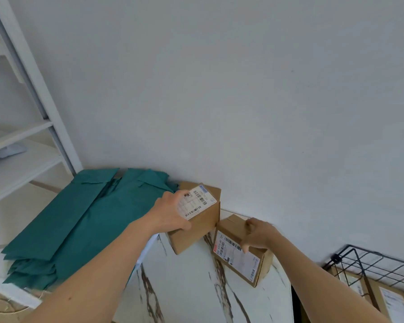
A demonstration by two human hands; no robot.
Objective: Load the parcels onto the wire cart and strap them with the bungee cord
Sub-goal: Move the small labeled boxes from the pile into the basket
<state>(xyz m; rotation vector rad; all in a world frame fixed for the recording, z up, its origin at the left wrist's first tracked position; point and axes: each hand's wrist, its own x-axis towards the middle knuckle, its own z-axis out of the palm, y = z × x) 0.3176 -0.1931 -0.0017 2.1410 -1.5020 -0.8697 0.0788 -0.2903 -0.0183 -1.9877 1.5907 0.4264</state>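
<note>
On the marbled bench (184, 287), the left hand (170, 215) grips a cardboard box (196, 231), fingers curled over its barcode label (197, 201). The right hand (259, 236) pinches a second box (231, 226) just beside, at 4 o'clock; the print on both is too blurred to read. The wire cart (369, 262) stands farther out at 4 o'clock.

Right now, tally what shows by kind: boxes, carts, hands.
Table boxes: 2, left box, right box
Cart boxes: 2 showing, near box, far box
Cart: 1
Hands: 2, left hand, right hand, each gripping a table box
Total: 7
</note>
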